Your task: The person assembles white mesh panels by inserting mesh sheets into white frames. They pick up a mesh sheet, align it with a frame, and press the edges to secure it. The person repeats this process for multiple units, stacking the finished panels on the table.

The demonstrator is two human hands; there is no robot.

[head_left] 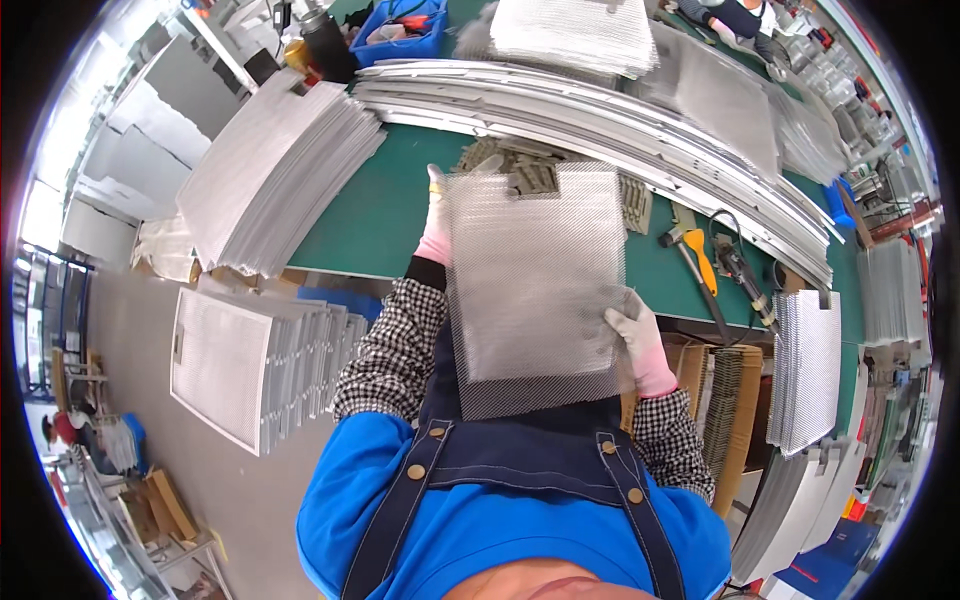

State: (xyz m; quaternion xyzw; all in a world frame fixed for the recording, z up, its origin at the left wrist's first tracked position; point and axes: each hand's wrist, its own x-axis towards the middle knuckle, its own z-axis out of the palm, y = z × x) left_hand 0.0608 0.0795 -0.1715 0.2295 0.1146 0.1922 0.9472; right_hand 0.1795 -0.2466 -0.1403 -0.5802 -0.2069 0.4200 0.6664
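A silver metal mesh sheet (535, 290) with a notch in its top edge is held up before my apron, over the near edge of the green table. It seems to be more than one layer, as a darker strip of mesh shows below. My left hand (437, 220), in a white and pink glove, grips the upper left edge, its fingers partly hidden behind the mesh. On the lower right edge, my right hand (640, 345) pinches with the thumb in front and the fingers behind. Beyond the sheet lies a pile of small grey-green strips (530, 170).
Mesh sheet stacks stand left (270, 180) and at the back (575, 35). Long white metal profiles (600, 115) cross the table. A hammer (690, 270) and a corded power tool (740, 270) lie right. Framed mesh panels (225, 360) stand lower left. Another person (740, 20) is far right.
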